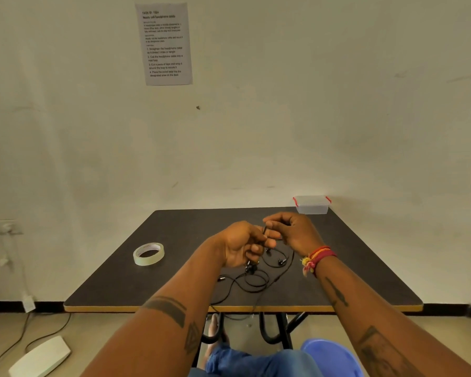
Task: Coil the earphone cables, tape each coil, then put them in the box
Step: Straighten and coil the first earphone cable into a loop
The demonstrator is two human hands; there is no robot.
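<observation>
Cables [252, 278] lying loose at frame centre; left hand [241, 247] and right hand [294, 232] are both pinching one strand, starting a coil. Tape [148, 253] untouched, box [312, 204] closed.

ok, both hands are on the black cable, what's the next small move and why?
Probably wind a first loop: the left hand and right hand pinch one end of the thin black earphone cable, which sprawls uncoiled on the dark table. The whitish tape roll and clear plastic box sit untouched.
</observation>
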